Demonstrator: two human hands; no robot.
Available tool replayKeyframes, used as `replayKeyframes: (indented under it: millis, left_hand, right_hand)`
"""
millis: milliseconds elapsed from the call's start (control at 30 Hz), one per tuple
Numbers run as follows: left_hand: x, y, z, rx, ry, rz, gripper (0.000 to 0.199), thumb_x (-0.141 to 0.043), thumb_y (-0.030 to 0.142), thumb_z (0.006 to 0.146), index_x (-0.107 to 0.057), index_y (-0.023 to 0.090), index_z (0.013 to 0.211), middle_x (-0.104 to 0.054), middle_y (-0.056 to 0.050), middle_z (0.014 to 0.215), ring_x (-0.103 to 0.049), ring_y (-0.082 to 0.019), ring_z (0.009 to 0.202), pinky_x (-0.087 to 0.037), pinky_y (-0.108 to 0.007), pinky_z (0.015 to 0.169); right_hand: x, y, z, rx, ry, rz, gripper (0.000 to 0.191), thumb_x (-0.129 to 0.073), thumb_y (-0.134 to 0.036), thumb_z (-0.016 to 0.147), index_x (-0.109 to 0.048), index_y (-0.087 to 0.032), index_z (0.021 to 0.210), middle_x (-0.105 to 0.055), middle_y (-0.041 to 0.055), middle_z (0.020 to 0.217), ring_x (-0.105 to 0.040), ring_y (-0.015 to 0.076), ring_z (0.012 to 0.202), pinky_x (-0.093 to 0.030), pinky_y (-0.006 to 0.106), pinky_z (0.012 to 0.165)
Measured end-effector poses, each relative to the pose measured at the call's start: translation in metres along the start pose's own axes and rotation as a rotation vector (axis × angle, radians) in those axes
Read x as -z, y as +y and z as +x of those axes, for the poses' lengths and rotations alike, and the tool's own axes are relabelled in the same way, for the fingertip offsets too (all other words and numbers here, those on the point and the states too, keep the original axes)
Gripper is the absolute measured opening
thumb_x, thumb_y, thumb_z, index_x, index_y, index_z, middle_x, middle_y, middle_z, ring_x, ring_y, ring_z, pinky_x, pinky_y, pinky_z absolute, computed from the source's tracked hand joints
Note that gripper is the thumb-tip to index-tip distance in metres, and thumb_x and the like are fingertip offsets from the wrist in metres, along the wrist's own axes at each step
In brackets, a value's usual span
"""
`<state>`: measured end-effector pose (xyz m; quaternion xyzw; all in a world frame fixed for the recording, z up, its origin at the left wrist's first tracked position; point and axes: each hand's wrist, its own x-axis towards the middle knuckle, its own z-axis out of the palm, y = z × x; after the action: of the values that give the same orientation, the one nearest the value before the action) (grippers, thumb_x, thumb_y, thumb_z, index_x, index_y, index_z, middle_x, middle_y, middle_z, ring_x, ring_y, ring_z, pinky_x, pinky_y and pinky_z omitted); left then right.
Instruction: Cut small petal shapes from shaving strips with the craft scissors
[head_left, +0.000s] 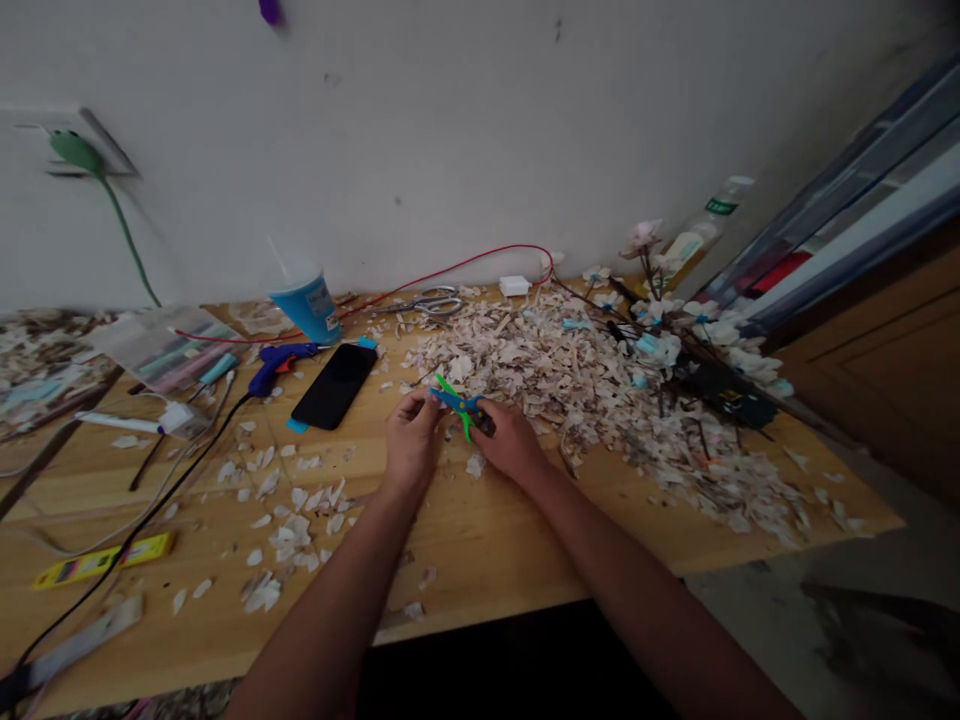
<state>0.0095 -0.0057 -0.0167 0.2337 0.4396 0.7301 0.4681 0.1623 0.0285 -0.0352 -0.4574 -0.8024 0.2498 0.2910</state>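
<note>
Forearms foremost | right hand gripping scissors | left hand beside blades, grip unclear | bottle: yellowish liquid | blue cup: contents hidden

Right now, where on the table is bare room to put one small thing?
Bare table lies between the forearms, and a front-edge patch between the left forearm and grey strip. Crowded: pale scraps heaped beyond the right hand.

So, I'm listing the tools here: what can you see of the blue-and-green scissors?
The blue-and-green scissors look plastic, one half mostly blue, the other bright green, crossing at a pivot. They are open, gripped in the right hand over the wooden table, blades toward the left hand. Whether its fingers touch them is unclear.
</note>
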Motion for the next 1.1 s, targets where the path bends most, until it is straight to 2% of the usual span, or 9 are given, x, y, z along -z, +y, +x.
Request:
replayKeyframes:
  millis: [200,400,633,733,833,1000,1100]
  left_hand:
    - [-0.001,0.003,-0.001,-0.034,0.016,0.119,0.032,-0.086,0.042,0.066,-0.07,0.017,0.079,-0.07,0.0,0.078,-0.065,-0.012,0.071,-0.053,-0.026,0.075]
    - [0.004,0.012,0.0,-0.136,-0.008,0.385,0.024,-0.08,0.038,0.071,-0.073,0.018,0.081,-0.07,-0.002,0.075,-0.064,-0.015,0.071,-0.052,-0.027,0.072]
    - [0.003,0.013,0.0,-0.169,-0.028,0.428,0.022,-0.078,0.038,0.073,-0.072,0.018,0.081,-0.069,0.0,0.073,-0.06,-0.013,0.068,-0.047,-0.024,0.068]
    - [0.004,0.013,0.001,-0.163,-0.037,0.457,0.02,-0.078,0.037,0.072,-0.072,0.018,0.078,-0.066,0.001,0.068,-0.058,-0.012,0.064,-0.045,-0.023,0.064]
    - [0.003,0.012,0.002,-0.105,-0.042,0.371,0.023,-0.081,0.038,0.071,-0.073,0.018,0.08,-0.067,0.001,0.069,-0.059,-0.013,0.065,-0.047,-0.024,0.066]
    - [-0.001,0.006,0.001,0.122,-0.043,-0.025,0.033,-0.088,0.038,0.062,-0.069,0.017,0.079,-0.068,-0.001,0.074,-0.062,-0.011,0.066,-0.051,-0.024,0.07]
    - [0.0,0.005,0.001,0.13,-0.034,-0.04,0.031,-0.088,0.036,0.062,-0.068,0.017,0.077,-0.068,0.0,0.072,-0.062,-0.011,0.066,-0.051,-0.023,0.07]
  right_hand:
    - [0.003,-0.004,-0.002,0.051,0.005,-0.06,0.03,-0.062,-0.021,0.08,-0.061,-0.02,0.11,-0.069,0.0089,0.106,-0.063,0.0239,0.095,-0.046,0.033,0.081]
    - [0.005,-0.005,-0.001,0.035,-0.007,-0.031,0.024,-0.061,-0.02,0.082,-0.062,-0.021,0.106,-0.069,0.0063,0.099,-0.062,0.0212,0.088,-0.044,0.03,0.076]
    - [0.002,-0.003,-0.001,0.034,0.013,-0.054,0.03,-0.062,-0.019,0.08,-0.06,-0.019,0.109,-0.069,0.0078,0.102,-0.062,0.0221,0.092,-0.043,0.031,0.078]
    - [0.004,-0.003,-0.001,0.035,0.002,-0.035,0.024,-0.06,-0.019,0.082,-0.061,-0.02,0.106,-0.069,0.0065,0.1,-0.062,0.0213,0.09,-0.043,0.03,0.077]
    - [0.003,-0.001,0.0,0.027,0.007,-0.049,0.021,-0.058,-0.019,0.084,-0.062,-0.021,0.105,-0.069,0.0061,0.098,-0.062,0.0211,0.088,-0.043,0.03,0.076]
    - [-0.001,0.004,0.0,0.041,0.024,-0.074,0.023,-0.059,-0.018,0.084,-0.061,-0.021,0.106,-0.069,0.0063,0.098,-0.062,0.0213,0.088,-0.043,0.03,0.076]
    - [-0.001,0.003,-0.001,0.035,0.031,-0.087,0.027,-0.061,-0.019,0.082,-0.06,-0.021,0.109,-0.069,0.0074,0.101,-0.062,0.0222,0.091,-0.044,0.031,0.077]
